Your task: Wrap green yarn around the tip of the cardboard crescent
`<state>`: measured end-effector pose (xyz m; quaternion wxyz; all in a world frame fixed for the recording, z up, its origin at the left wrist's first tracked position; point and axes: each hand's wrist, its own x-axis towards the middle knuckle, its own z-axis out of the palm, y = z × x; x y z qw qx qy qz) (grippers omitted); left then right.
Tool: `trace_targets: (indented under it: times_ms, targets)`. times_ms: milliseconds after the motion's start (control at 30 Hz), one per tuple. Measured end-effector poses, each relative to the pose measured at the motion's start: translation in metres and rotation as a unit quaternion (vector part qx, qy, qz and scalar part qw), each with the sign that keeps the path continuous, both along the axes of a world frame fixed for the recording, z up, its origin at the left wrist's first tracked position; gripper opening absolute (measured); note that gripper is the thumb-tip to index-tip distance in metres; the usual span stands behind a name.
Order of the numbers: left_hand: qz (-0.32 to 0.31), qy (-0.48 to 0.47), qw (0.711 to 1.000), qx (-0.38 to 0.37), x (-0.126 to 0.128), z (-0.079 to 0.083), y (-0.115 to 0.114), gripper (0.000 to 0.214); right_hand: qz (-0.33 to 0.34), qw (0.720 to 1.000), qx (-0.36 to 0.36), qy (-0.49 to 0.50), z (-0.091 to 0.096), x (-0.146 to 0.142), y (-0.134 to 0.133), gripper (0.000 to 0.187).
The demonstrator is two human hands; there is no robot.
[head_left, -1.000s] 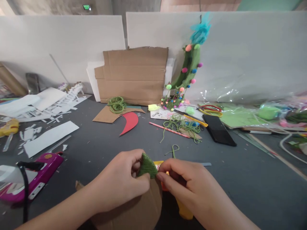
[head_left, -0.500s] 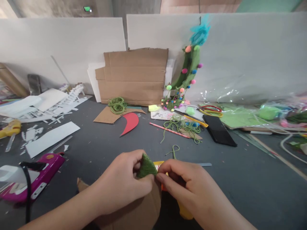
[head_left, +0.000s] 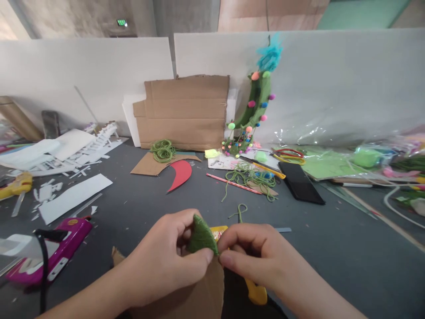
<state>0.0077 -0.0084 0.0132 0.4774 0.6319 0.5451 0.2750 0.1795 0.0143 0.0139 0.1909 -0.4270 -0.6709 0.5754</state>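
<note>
My left hand is closed around a brown cardboard piece, whose pointed tip is wrapped in green yarn. The thumb presses the near face and the fingers curl behind. Close against the right edge of that tip, my right hand pinches the yarn with thumb and forefinger; the fingertips hide most of it. A loose yarn strand curls on the table just beyond the right hand and passes out of sight behind it. Below and behind that hand, a yellow tool handle shows in part.
A magenta glue gun with a black cord is at left. Ahead are a red paper crescent, a yarn coil, tangled yarn, a black phone and scissors. A pompom-covered green crescent stands at the back.
The view has tilted up slightly, so the background sits lower. Both hands keep their grip at the green tip; the right fingers have shifted slightly down along its edge.
</note>
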Motion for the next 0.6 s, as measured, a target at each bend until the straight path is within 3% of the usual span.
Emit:
trace_targets:
  times_ms: [200,400,500,600]
  targets:
    - [-0.027,-0.012,0.999,0.033,-0.001,0.007,-0.004,0.008,-0.010,0.999,-0.010,0.040,0.005,0.001,-0.001,0.011]
    - [-0.075,-0.062,0.993,0.063,-0.013,0.009,-0.006,0.010,-0.034,0.998,0.027,0.035,0.006,0.002,-0.005,0.012]
    - [-0.082,-0.069,0.992,0.071,-0.017,0.013,-0.003,0.010,-0.053,0.994,0.092,0.029,0.004,0.003,-0.009,0.014]
    - [-0.026,-0.025,0.992,0.122,-0.016,0.016,0.000,0.007,-0.066,0.971,0.228,-0.003,0.001,0.004,-0.015,0.017]
